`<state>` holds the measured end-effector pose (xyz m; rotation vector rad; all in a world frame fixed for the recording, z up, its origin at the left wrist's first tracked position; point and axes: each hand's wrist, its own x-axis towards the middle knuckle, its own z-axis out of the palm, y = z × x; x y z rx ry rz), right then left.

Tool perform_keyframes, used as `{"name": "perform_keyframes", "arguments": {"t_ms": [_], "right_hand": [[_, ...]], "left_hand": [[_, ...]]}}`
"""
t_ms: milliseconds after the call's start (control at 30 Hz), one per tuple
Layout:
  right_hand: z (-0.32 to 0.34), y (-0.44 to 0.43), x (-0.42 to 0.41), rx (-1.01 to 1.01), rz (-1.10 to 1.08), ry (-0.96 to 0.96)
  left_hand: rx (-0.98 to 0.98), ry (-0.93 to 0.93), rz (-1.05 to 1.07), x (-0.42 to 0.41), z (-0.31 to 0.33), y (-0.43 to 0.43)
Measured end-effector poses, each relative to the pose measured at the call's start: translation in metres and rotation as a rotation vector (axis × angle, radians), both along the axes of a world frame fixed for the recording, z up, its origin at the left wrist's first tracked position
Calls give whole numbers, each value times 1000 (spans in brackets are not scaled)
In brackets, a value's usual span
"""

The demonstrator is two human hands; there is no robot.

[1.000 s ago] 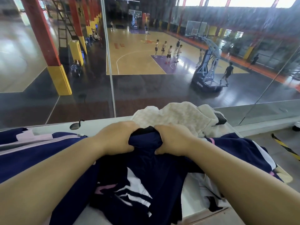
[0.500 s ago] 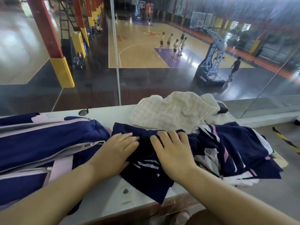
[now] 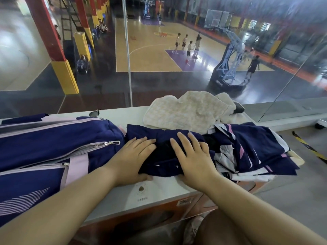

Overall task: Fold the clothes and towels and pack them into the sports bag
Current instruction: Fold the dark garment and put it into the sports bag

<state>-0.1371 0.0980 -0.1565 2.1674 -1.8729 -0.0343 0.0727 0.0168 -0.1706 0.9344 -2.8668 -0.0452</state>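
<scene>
A folded navy garment (image 3: 162,156) lies on the white counter (image 3: 159,195) in front of me. My left hand (image 3: 134,156) rests flat on its left end, fingers spread. My right hand (image 3: 192,156) presses flat on its right part, fingers apart. The navy and pink sports bag (image 3: 53,147) lies to the left, touching the garment, its zips shut where visible. A heap of navy, white and pink clothes (image 3: 251,151) sits to the right. A cream towel (image 3: 185,112) lies crumpled behind the garment.
A glass wall (image 3: 127,68) rises right behind the counter, overlooking a basketball court with several people. The counter's front edge is close to my body and its right end drops to a grey floor with a yellow-black striped strip (image 3: 307,147).
My hands gripped the bunched garment a second ago. Since then they have laid it down and flattened on it, and the garment now lies as a more compact folded shape.
</scene>
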Motion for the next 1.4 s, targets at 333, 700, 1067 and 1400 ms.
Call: {"name": "perform_keyframes", "arguments": {"t_ms": [333, 700, 1067, 1400], "right_hand": [[44, -24, -23, 126, 112, -315], [40, 14, -7, 143, -7, -186], [16, 1, -4, -63, -15, -161], [40, -13, -3, 130, 8, -104]], "left_hand": [[11, 178, 84, -18, 10, 0], [168, 99, 82, -32, 46, 7], [69, 174, 88, -17, 14, 30], [-151, 125, 103, -13, -12, 27]]}}
